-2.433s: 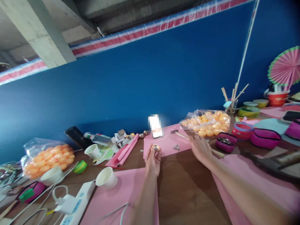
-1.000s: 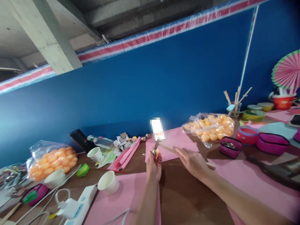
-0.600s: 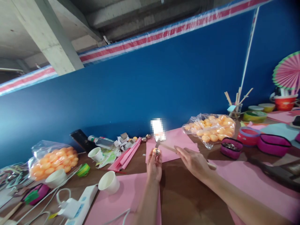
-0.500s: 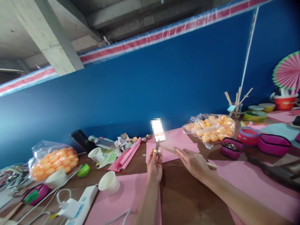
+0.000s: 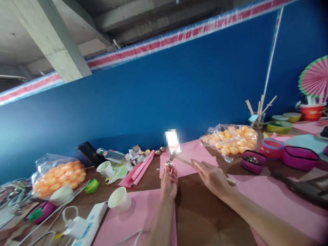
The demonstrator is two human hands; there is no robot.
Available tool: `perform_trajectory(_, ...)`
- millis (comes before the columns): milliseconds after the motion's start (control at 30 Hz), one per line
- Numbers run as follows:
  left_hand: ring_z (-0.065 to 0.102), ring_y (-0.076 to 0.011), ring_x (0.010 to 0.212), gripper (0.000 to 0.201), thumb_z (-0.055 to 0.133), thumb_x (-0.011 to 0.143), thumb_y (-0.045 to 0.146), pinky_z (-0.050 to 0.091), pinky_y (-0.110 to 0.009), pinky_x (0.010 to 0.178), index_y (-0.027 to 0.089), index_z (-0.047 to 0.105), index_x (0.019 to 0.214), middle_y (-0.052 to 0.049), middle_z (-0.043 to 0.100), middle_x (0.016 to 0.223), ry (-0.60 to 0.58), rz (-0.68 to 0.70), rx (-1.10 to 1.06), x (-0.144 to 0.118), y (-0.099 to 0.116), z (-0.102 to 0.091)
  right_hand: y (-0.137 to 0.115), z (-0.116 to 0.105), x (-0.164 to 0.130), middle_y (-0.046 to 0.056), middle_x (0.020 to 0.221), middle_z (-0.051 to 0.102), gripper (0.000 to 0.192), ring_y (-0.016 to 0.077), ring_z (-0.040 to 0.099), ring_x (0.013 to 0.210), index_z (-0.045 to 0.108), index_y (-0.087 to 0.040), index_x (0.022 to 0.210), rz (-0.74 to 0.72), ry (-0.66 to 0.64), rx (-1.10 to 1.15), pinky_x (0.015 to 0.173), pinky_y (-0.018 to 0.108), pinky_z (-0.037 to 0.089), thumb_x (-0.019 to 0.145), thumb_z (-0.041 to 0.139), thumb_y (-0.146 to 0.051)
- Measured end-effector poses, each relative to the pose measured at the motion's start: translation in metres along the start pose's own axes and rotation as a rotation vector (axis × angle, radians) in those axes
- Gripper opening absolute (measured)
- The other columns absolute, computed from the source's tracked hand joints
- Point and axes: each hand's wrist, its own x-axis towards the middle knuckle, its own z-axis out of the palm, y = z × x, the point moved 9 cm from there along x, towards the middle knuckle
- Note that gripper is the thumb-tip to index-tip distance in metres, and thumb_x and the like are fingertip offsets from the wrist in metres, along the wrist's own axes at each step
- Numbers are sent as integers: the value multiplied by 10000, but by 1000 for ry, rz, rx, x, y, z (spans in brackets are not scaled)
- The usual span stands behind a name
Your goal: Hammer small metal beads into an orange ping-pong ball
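Above the desk (image 5: 202, 212), left hand (image 5: 168, 182) pinches a small ball (image 5: 169, 165); right hand (image 5: 211, 177) grips a hammer (image 5: 179, 158). A mistimed tap could strike fingertips.

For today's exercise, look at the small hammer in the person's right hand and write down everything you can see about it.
The hammer is small, with a slim, pale handle that looks like wood and a little dark grey head that looks like metal. The right hand grips the handle near its lower end, whose tip pokes out past the hand. The handle slants up and to the left over the pink paper sheet. The head sits just above the shiny little ball pinched in the left hand; whether they touch cannot be told.
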Motion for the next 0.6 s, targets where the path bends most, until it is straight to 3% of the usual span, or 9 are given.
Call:
perform_trajectory(67, 615, -72, 693, 63, 546, 769, 154, 504, -149, 668, 129, 600, 790, -38, 628, 776, 31, 13, -13, 0, 1, -3, -1, 0, 0, 29, 740, 630, 335, 95, 582, 643, 501, -220, 1169, -18, 7, -12, 506, 172, 338, 895, 324, -295)
perform_trajectory(367, 622, -123, 823, 64, 533, 773, 132, 490, -218, 790, 118, 595, 776, -72, 645, 843, 30, 24, -15, 1, 0, -3, 1, 6, -2, 27, 735, 624, 334, 101, 577, 638, 500, -239, 1172, -6, -12, -39, 498, 176, 325, 895, 326, -307)
perform_trajectory(600, 604, -154, 913, 85, 524, 779, 132, 474, -250, 842, 118, 601, 810, -83, 651, 889, -25, 42, -18, 0, 2, 3, 1, 7, -2, 21, 740, 622, 340, 98, 578, 658, 483, -237, 1188, -7, -21, -36, 506, 175, 329, 895, 329, -310)
